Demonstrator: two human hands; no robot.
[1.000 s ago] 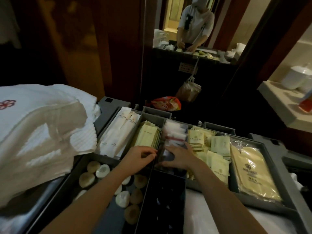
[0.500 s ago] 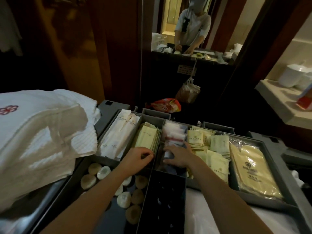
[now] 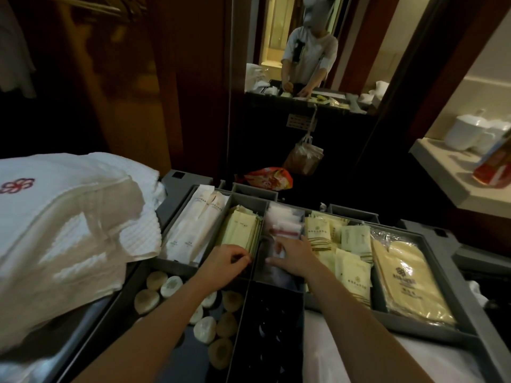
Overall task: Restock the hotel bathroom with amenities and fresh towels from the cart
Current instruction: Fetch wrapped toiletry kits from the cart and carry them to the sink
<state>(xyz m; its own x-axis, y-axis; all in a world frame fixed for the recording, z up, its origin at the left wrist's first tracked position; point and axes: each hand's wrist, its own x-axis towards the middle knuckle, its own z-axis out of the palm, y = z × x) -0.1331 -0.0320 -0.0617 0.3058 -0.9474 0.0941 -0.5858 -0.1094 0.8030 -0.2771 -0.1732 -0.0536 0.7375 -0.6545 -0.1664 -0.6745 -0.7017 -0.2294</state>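
Step in hand: picking amenities off the cart, nothing carried to the bathroom yet.

Left hand (image 3: 228,261): fingers (image 3: 241,260) curled together, thumb against forefinger, apparently pinching the near end of the pale yellow packets (image 3: 240,233), which stand stacked in their own compartment just beyond the fingertips. Whether one packet or several is nipped, can't tell.

Right hand (image 3: 294,258): fingers (image 3: 276,261) straight and slightly apart, laid flat on the clear plastic packets (image 3: 283,230) in the next compartment to the right. Pressing or sorting, not gripping.

A grey divider of the cart tray (image 3: 260,236) runs between the two hands. Left of the left fingers are long white sachets (image 3: 197,225); further left, the pile of folded white towels (image 3: 69,225), untouched. Under the left forearm, nearer than the fingers, are round soaps (image 3: 166,286). Right of the right fingers lie cream sachets (image 3: 348,244), then the large yellow bags (image 3: 401,275). Nearer than both hands is a dark compartment (image 3: 268,327), contents too dark to read.

Far beyond the fingers a mirror (image 3: 309,51) shows the person at the cart. Far right, a desk (image 3: 453,183) holds white cups (image 3: 464,131).

Next move, my judgement: left lifts a packet clear of the tight stack without dragging neighbours; right must close on a clear packet, slippery film, so pinch an edge. Towels come later.
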